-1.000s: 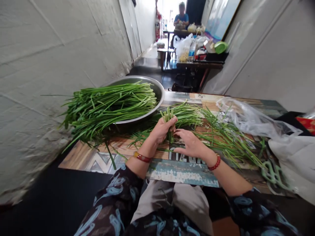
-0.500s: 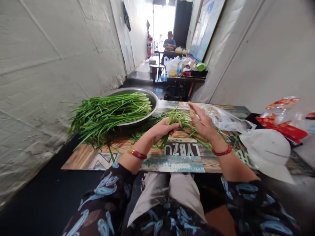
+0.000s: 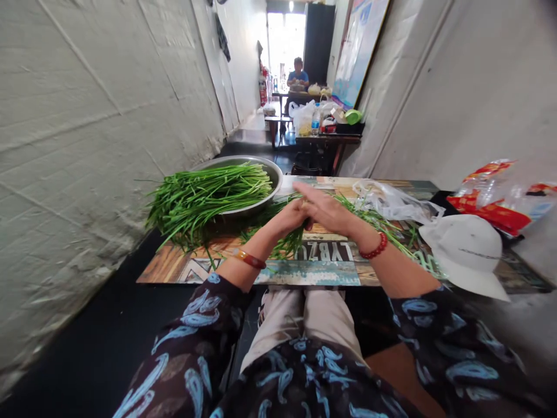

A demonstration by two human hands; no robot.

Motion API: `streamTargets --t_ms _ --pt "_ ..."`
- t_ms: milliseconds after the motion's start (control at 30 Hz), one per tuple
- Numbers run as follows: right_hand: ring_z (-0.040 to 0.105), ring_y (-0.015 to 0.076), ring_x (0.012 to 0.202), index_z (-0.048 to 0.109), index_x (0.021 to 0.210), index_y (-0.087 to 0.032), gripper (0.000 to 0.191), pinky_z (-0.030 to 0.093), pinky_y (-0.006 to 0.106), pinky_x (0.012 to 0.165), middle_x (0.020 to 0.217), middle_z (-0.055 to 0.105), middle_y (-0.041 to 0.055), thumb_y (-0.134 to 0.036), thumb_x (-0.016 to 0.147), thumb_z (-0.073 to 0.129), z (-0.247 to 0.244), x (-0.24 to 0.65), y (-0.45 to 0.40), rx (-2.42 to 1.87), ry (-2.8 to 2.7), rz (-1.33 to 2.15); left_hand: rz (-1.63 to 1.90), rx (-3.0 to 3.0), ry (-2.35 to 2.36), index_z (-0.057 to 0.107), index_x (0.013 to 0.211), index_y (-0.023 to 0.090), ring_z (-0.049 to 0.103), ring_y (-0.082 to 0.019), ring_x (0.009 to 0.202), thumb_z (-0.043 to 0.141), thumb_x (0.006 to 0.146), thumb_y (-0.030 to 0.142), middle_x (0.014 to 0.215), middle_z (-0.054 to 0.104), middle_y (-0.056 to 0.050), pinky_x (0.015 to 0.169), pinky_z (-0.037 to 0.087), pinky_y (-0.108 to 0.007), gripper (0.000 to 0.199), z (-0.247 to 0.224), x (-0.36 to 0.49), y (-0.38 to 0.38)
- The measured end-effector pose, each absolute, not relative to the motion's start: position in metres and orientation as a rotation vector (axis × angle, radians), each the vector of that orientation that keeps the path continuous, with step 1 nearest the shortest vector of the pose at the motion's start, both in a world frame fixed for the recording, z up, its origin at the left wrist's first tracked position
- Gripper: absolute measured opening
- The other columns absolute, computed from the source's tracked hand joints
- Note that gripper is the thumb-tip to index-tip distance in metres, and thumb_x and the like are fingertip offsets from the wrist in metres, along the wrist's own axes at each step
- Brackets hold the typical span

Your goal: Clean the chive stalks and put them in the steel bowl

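Got the fingers of the left hand (image 3: 292, 216) curled tight around a bunch of thin green stalks (image 3: 293, 240), green ends poking out just below the fist, over the middle of a patchwork wood-print tabletop (image 3: 324, 273). Can't tell about the upper ends, tucked behind the other hand. Got the right hand (image 3: 331, 213) right up against the left, fingers out long and flat, pointing far and left over the fist. Can't tell if touching stalks or just knuckles, tbh. Wearing a glossy amber-and-red bangle (image 3: 250, 259) on the left wrist, a red beaded bracelet (image 3: 375, 247) on the right. Got a wide silver metal basin (image 3: 278, 176) on the far left, heaped with a big pile of long green stalks (image 3: 217, 188) spilling over the left side. More loose green stalks (image 3: 380, 223) lying right of the hands, beside a crumpled clear plastic bag (image 3: 385, 200). Further right, a white cap (image 3: 467, 244), with red-and-clear plastic packaging (image 3: 491, 212) just beyond. Way down the far end, a person in a blue top (image 3: 297, 76).
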State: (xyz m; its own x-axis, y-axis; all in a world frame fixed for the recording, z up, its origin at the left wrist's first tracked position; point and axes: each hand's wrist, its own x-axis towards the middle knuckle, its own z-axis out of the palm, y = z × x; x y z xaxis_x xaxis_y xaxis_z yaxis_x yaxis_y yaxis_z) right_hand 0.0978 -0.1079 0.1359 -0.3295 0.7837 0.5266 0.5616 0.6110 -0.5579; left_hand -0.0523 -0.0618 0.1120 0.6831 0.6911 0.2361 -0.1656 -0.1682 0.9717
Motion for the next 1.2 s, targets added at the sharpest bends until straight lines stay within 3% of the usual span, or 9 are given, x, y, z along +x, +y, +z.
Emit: streamTargets --t_ms 100,267,367,433,667,867,1000,1067,1200 --pt "0.049 0.0246 0.136 0.043 0.146 -0.023 0.069 0.041 0.046 0.114 0.146 0.053 0.011 -0.067 0.092 0.043 0.129 0.093 -0.111 -1.079 -1.724 0.473 0.829 1.476 0.316 0.053 0.075 0.018 0.052 -0.008 0.052 0.066 0.086 0.047 0.062 0.052 0.003 0.055 0.045 -0.024 0.034 0.127 -0.05 -0.065" --pt "0.067 0.019 0.092 0.053 0.128 -0.025 0.067 0.058 0.033 0.08 0.102 0.069 0.0047 -0.075 0.084 0.05 0.111 0.067 -0.108 -0.98 -1.447 0.816 1.132 1.428 0.407 0.056 0.084 0.017 0.062 -0.01 0.073 0.058 0.094 0.039 0.079 0.06 -0.001 0.071 0.051 -0.025 0.024 0.159 -0.037 -0.063" --pt "0.059 0.0136 0.065 0.058 0.106 -0.023 0.058 0.053 0.026 0.059 0.076 0.062 -0.0008 -0.075 0.08 0.056 0.109 0.061 -0.107 -0.974 -1.396 0.963 1.248 1.463 0.475 0.059 0.088 0.016 0.064 -0.012 0.085 0.056 0.096 0.034 0.087 0.063 -0.004 0.074 0.05 -0.026 0.02 0.168 -0.036 -0.056" --pt "0.052 0.01 0.057 0.059 0.094 -0.021 0.054 0.047 0.023 0.053 0.067 0.055 -0.0037 -0.072 0.078 0.061 0.113 0.065 -0.107 -0.991 -1.41 0.98 1.231 1.489 0.472 0.062 0.094 0.016 0.064 -0.014 0.087 0.057 0.096 0.035 0.09 0.065 -0.005 0.072 0.05 -0.026 0.019 0.166 -0.042 -0.051" --pt "0.044 0.0073 0.051 0.055 0.087 -0.019 0.037 0.039 0.02 0.047 0.06 0.048 -0.0057 -0.057 0.091 0.057 0.124 0.073 -0.102 -1.044 -1.505 0.857 0.849 1.476 0.35 0.065 0.11 0.018 0.065 -0.014 0.073 0.07 0.084 0.046 0.093 0.069 -0.006 0.059 0.05 -0.023 0.039 0.136 -0.055 -0.056" --pt "0.035 0.0048 0.045 0.046 0.081 -0.021 0.041 0.03 0.018 0.042 0.057 0.041 -0.0087 -0.057 0.085 0.065 0.116 0.064 -0.109 -1.017 -1.358 1.272 1.015 1.231 0.471 0.062 0.085 0.016 0.063 -0.009 0.062 0.062 0.091 0.042 0.073 0.068 -0.001 0.063 0.053 -0.021 0.026 0.148 -0.051 -0.062" --pt "0.022 0.0054 0.044 0.047 0.088 -0.021 0.036 0.02 0.02 0.041 0.056 0.031 -0.011 -0.056 0.09 0.056 0.1 0.069 -0.124 -1.084 -1.475 1.378 1.213 0.896 0.54 0.051 0.072 0.018 0.05 -0.004 0.045 0.063 0.092 0.04 0.051 0.049 0.008 0.055 0.049 -0.016 0.032 0.161 -0.058 -0.051" --pt "0.027 0.007 0.047 0.047 0.085 -0.021 0.032 0.024 0.021 0.046 0.059 0.033 -0.0092 -0.052 0.094 0.049 0.091 0.075 -0.128 -1.184 -1.651 1.211 1.243 0.817 0.557 0.047 0.069 0.018 0.039 -0.003 0.037 0.062 0.092 0.039 0.046 0.038 0.011 0.047 0.042 -0.015 0.035 0.16 -0.063 -0.046" --pt "0.045 0.0117 0.064 0.045 0.074 -0.021 0.028 0.033 0.025 0.063 0.069 0.05 -0.002 -0.039 0.094 0.051 0.074 0.094 -0.127 -1.381 -2.043 0.537 1.298 0.764 0.58 0.045 0.068 0.018 0.03 -0.002 0.034 0.061 0.094 0.035 0.044 0.028 0.012 0.04 0.034 -0.015 0.035 0.151 -0.075 -0.038"
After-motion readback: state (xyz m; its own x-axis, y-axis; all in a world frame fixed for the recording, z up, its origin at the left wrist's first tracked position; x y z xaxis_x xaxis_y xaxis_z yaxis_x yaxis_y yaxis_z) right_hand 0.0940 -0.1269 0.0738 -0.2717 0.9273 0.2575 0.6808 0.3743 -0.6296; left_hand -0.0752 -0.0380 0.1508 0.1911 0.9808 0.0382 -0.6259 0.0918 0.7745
